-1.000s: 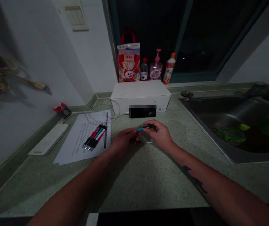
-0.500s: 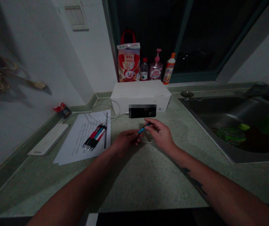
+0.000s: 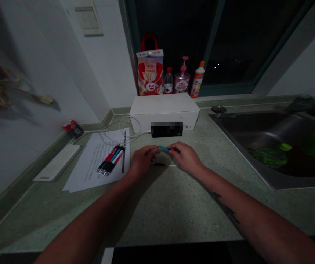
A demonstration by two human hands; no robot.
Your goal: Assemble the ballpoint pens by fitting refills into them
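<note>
A blue pen (image 3: pixel 163 148) is held level above the counter, between my two hands. The fingers of my left hand (image 3: pixel 143 158) are closed on its left end. My right hand (image 3: pixel 187 157) pinches the right end, where a dark part shows at the fingertips. Below the hands, a thin refill-like stick (image 3: pixel 171 165), dark at the left and pale at the right, lies on the counter. To the left, several pens (image 3: pixel 111 160) in red, blue, white and black lie side by side on printed sheets (image 3: pixel 87 161).
Behind the hands, a dark phone (image 3: pixel 167 130) with a white cable leans on a white box (image 3: pixel 164 104). A bag (image 3: pixel 150 75) and bottles (image 3: pixel 182 81) stand beyond. A pale flat slab (image 3: pixel 57 163) lies left; a sink (image 3: pixel 267 146) is at right.
The blue pen has turned from slanted to nearly level. My left hand has moved left and up to its left end, uncovering the dark part of the thin stick.
</note>
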